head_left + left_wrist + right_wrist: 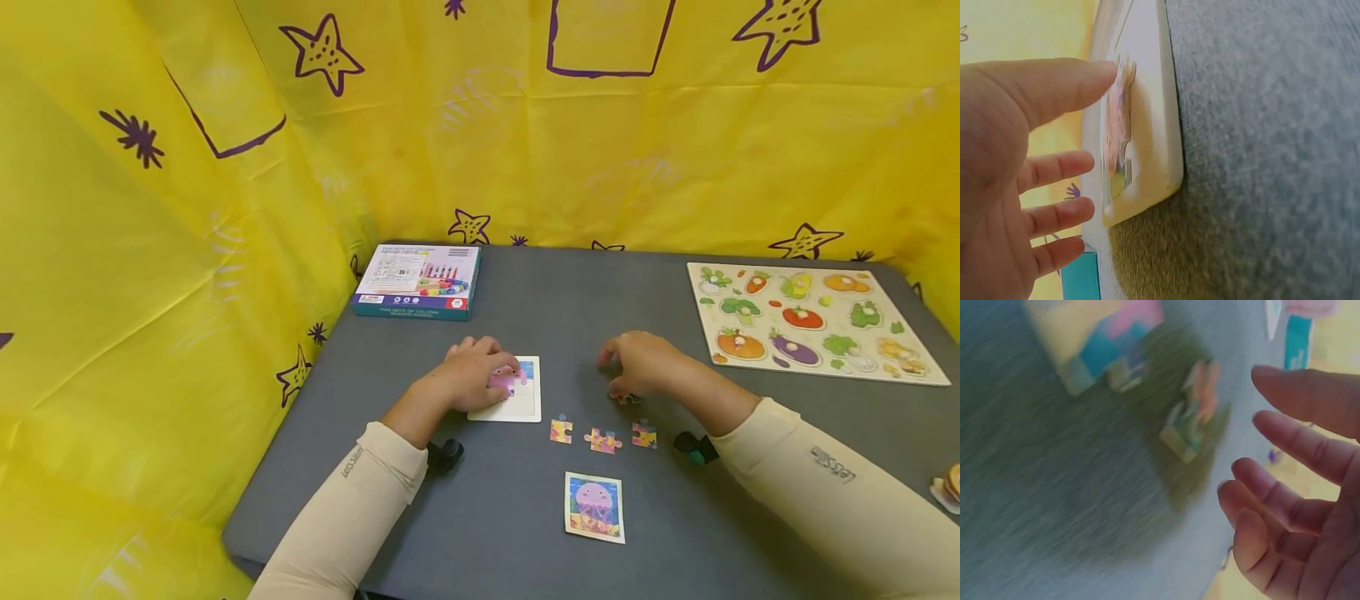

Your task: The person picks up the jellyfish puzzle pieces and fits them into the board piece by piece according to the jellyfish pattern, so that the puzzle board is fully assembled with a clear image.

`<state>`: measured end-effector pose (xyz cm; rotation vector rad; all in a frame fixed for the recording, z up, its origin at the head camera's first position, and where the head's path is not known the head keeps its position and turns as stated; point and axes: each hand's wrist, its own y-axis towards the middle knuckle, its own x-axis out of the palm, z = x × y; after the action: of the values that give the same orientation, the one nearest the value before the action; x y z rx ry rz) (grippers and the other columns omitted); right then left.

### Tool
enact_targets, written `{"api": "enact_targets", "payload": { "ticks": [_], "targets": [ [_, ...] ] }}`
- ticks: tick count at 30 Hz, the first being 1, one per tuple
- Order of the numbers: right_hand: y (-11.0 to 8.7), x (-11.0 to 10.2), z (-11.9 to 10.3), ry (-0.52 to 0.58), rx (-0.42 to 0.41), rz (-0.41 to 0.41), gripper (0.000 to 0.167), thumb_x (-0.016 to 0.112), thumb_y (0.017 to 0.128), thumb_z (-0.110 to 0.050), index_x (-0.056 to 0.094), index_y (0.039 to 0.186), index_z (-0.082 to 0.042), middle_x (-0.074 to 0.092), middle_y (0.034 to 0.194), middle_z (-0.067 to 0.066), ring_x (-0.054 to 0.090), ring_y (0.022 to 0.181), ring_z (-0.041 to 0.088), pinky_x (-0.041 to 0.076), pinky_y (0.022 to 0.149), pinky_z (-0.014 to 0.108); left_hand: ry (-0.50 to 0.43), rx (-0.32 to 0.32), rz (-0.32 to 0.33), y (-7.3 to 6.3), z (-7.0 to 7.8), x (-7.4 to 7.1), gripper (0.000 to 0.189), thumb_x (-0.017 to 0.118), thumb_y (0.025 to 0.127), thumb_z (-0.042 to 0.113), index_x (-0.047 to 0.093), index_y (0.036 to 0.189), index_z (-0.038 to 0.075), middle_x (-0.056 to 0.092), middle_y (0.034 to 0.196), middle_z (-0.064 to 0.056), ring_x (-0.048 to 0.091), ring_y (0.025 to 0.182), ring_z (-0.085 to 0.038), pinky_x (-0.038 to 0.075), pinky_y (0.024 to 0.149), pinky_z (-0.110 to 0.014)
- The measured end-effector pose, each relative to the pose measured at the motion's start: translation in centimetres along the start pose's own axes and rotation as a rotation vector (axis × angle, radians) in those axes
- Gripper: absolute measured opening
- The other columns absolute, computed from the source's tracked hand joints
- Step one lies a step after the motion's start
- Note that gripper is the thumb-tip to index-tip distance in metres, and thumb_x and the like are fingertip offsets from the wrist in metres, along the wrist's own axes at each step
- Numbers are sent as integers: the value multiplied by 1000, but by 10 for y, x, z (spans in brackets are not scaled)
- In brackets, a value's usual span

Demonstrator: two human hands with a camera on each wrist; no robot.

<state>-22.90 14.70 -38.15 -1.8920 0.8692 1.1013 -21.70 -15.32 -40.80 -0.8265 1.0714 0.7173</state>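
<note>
My left hand (474, 373) rests over a white puzzle tray (525, 410) with pink and blue jigsaw pieces in it. In the left wrist view its thumb (1085, 81) lies at the joined pieces (1119, 119), the other fingers fairly straight. My right hand (643, 363) hovers above the table beside a small jigsaw piece (1194, 415), its fingers loosely bent and holding nothing. Nearer me lie three more pieces: one left (561, 431), a middle one (603, 441) and one right (644, 434).
A jellyfish picture card (595, 505) lies closest to me. At the back left sits a boxed toy set (417, 282), and a vegetable puzzle board (810, 325) occupies the far right. A small food-like toy (951, 485) shows at the right edge. Yellow cloth (480, 125) walls the table.
</note>
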Motion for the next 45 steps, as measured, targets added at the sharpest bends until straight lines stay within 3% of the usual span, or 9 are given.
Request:
{"api": "enact_targets", "payload": {
  "ticks": [5,9,15,21,26,32,38,45],
  "targets": [
    [-7,5,16,-6,-13,-14,33,88,76,-21,71,100,-7,70,100,10,63,94,30,50,87,52,17,18,-10,1,-2,2,39,67,96,35,65,135,37,56,133,-4,46,117,-24,37,97,-42],
    [-13,10,23,1,-17,-1,26,87,75,-20,69,89,-9,64,86,5,57,82,24,49,78,46,21,13,-17,2,-2,3,39,67,96,36,65,135,37,56,135,-3,46,118,-24,37,98,-42],
    [-17,13,27,39,32,20,22,86,76,-19,67,82,-10,59,79,3,54,76,22,45,70,39,29,17,-18,4,2,1,38,66,97,36,65,135,37,55,134,-3,45,117,-24,37,96,-41],
    [-11,12,23,129,39,52,12,81,81,-15,70,79,-11,62,75,1,55,72,19,45,67,34,30,41,-5,4,4,0,37,68,96,31,67,133,33,57,122,-3,46,108,-23,37,91,-39],
    [0,12,9,322,-1,54,5,76,87,-9,74,83,-7,66,70,0,58,64,14,48,64,31,33,57,-16,5,6,1,37,68,96,30,67,134,29,60,115,-1,46,102,-21,37,87,-37],
    [25,21,-22,579,0,-22,6,75,90,-9,74,88,-4,69,69,3,60,60,13,51,60,28,22,54,-11,6,5,4,36,69,97,30,67,132,27,62,117,-1,48,103,-20,39,89,-37],
    [49,32,-47,696,39,-56,6,77,89,-7,75,89,-1,71,73,5,65,63,13,56,62,26,-18,87,5,4,4,3,37,69,96,27,68,132,22,64,122,-3,51,106,-23,42,93,-41],
    [60,35,-59,749,64,-59,4,75,88,-2,74,88,2,71,76,8,66,65,15,58,64,28,-29,74,14,4,2,5,36,66,95,24,68,131,21,64,119,-1,51,104,-22,42,93,-40]
  ]
}}
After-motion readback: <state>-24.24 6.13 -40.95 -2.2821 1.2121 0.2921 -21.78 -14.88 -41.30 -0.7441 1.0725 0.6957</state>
